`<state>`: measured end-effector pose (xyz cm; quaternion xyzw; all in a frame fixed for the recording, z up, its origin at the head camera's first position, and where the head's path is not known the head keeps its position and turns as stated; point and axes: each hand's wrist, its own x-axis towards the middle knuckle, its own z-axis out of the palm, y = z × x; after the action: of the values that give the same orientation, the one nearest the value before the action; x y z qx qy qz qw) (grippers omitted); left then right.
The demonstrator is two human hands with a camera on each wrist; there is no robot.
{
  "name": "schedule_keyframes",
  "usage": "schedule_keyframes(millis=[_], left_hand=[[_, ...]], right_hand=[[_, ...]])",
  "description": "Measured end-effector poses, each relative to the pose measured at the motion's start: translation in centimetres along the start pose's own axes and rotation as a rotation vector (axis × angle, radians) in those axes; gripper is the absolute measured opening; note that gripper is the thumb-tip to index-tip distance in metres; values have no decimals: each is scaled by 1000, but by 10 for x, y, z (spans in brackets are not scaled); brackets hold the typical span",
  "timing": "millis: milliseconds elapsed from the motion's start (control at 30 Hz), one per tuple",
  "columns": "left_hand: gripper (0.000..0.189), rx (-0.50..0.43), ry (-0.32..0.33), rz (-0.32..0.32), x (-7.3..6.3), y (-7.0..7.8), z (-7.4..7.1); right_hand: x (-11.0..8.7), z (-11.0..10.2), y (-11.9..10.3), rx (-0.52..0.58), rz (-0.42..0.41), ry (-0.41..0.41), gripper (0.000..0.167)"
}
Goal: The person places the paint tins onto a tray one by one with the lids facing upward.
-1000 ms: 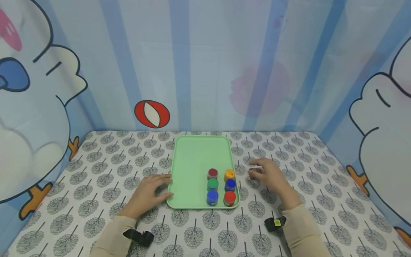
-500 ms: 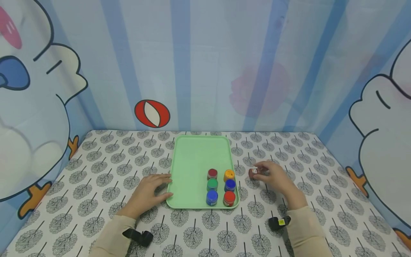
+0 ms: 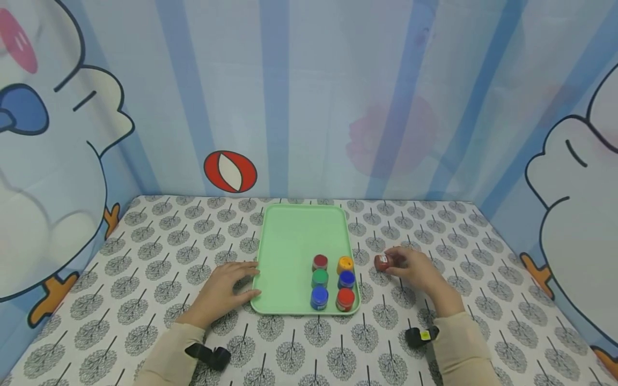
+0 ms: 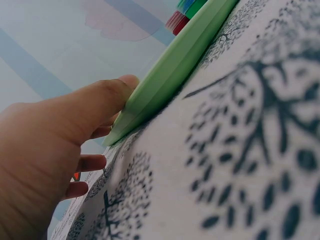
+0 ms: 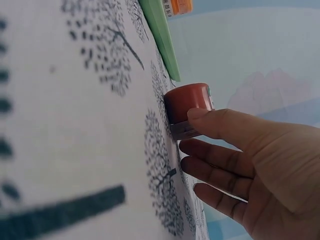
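Note:
To the right of the tray, my right hand (image 3: 410, 266) pinches a small brownish-red paint jar (image 3: 383, 261) between thumb and fingers. The jar lies tipped on its side on the cloth, a white label patch facing up. In the right wrist view the thumb presses on the jar (image 5: 187, 104), and the other fingers are slightly bent below it. My left hand (image 3: 227, 287) rests at the left edge of the light green tray (image 3: 289, 230), thumb and fingertips on its rim. In the left wrist view the thumb (image 4: 129, 81) touches the tray's raised rim.
Two columns of paint jars stand at the tray's right side: dark red (image 3: 320, 262), green (image 3: 319, 277) and blue (image 3: 319, 297), beside orange (image 3: 345, 264), dark blue (image 3: 346, 279) and red (image 3: 345, 299). A tree-print cloth (image 3: 183, 268) covers the table, with a cartoon curtain (image 3: 314, 107) behind.
My right hand has drawn slightly right and toward me around the brownish-red jar, which now shows more plainly at the fingertips. The left hand and tray stay put.

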<state>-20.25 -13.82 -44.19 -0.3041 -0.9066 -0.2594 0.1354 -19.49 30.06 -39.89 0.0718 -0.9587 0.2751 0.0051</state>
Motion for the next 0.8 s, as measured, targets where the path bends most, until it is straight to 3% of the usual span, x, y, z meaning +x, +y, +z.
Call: schedule_keyframes(millis=[800], left_hand=[[41, -17, -34, -44, 0, 1, -2]], right_hand=[[2, 1, -5, 2, 23, 29, 38]])
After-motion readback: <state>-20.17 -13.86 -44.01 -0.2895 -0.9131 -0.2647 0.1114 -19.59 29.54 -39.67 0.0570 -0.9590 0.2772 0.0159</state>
